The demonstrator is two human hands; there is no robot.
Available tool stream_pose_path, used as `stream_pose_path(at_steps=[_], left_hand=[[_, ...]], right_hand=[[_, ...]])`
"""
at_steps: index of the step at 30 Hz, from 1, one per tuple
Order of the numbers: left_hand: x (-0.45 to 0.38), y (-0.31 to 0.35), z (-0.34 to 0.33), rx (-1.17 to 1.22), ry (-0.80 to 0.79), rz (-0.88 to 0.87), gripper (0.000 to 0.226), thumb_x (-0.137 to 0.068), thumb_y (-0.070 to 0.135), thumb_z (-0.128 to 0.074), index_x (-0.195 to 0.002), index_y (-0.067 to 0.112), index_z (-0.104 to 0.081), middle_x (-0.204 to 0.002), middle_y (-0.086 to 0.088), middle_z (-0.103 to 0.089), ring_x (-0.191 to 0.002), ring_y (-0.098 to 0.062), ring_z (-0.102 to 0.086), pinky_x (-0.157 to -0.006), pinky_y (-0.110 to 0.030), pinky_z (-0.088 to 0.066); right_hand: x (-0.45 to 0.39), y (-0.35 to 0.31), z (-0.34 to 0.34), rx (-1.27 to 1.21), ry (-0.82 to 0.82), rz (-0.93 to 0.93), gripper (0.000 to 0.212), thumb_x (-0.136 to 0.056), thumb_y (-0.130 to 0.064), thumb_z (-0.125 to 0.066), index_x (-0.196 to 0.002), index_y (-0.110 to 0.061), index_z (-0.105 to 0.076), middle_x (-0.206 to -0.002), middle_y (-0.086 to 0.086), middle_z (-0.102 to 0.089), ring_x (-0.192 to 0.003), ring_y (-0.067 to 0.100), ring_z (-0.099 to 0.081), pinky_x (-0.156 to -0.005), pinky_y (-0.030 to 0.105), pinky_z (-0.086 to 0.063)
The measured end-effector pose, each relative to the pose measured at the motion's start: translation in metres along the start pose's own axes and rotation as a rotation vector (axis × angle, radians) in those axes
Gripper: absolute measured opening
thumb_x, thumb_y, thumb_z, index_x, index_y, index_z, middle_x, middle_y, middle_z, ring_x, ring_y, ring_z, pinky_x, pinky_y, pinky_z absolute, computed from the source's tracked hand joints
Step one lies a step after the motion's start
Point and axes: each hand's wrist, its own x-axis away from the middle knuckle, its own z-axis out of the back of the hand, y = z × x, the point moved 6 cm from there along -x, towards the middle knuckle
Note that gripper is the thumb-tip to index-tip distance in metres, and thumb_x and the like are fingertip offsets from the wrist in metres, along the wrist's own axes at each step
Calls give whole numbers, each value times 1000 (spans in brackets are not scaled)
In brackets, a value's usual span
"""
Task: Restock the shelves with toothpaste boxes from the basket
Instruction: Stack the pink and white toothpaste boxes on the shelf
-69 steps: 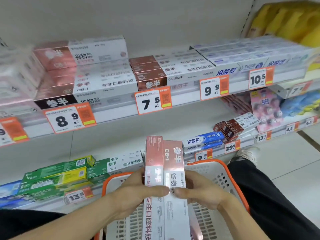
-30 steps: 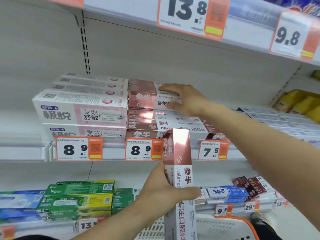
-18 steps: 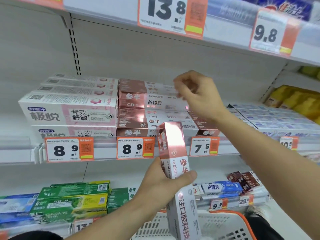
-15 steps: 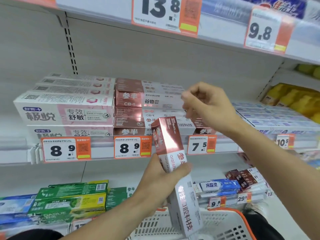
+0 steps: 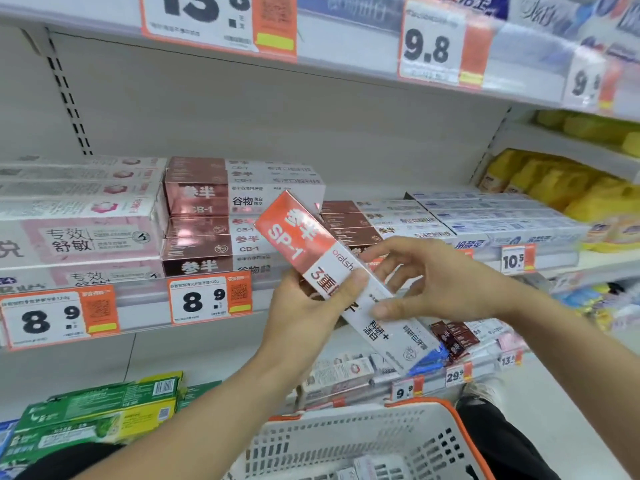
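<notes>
An SP-1 toothpaste box (image 5: 332, 271) is held tilted at frame centre, red end up-left, white end down-right, in front of the middle shelf (image 5: 145, 303). It is gripped by the left hand (image 5: 308, 317), thumb curled over the front face. The right hand (image 5: 429, 282) is placed at the box's right side; its thumb looks to touch the white face, fingers spread and loosely bent, no firm clamp seen, so contact of the fingers cannot be told for certain.

A stack of CB-1 boxes (image 5: 221, 216) is seen on the middle shelf, left of centre, above an 8.9 price tag (image 5: 211, 299). Darker brown boxes (image 5: 349, 223) are shelved just right of it, partly hidden behind the held box. The white basket (image 5: 363, 441) with orange rim is seen at bottom centre; a box or two is glimpsed inside, count not clear.

Progress, judged: the CB-1 slot appears well filled; the SP-1 box is not yet shelved and its slot is not identified. Basket not emptied, so the task is judged partway, more placements left.
</notes>
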Motion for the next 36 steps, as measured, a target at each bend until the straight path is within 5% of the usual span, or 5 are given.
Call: stream_pose_path(at_steps=[4,10,16,26,36], left_hand=[[-8,4,-15,-36,-22,-73,55,-72,44,-84,-117,22,-62,-109,1,-76,-103,-18,-72,-92,-52,-56],[-18,10,-37,-77,-63,-171,61,-76,46,-80,-125,18,-56,-115,2,-74,-109,-16,-70,-94,-49,-56],[-33,43,-20,-793,76,-552,45,-86,33,-76,-125,27,-54,-123,17,-55,-113,6,-48,-96,0,-29],[-64,25,14,-1431,180,-551,48,-76,45,-79,-113,16,-68,-116,-1,-66,-113,-26,-56,-100,-39,-32],[-67,21,18,-1543,183,-610,44,-71,42,-82,-107,17,-73,-113,0,-72,-105,-28,-66,-91,-37,-33]], right_hand=[[9,4,18,-78,102,32,55,-67,-36,-86,-118,-28,-68,-100,3,-71,-86,23,-70,-69,20,-54],[12,5,30,-28,203,64,48,-73,-44,-81,-115,-25,-68,-105,-4,-74,-88,17,-71,-72,33,-60],[17,8,105,316,403,27,55,-73,-43,-78,-123,-21,-68,-108,-16,-72,-95,4,-68,-86,21,-55],[-122,76,160,916,539,-126,52,-84,-19,-76,-133,-23,-59,-131,6,-61,-124,31,-51,-120,51,-17],[-243,78,148,812,176,-199,55,-81,-21,-82,-131,-25,-58,-128,-2,-61,-111,25,-62,-95,40,-50]])
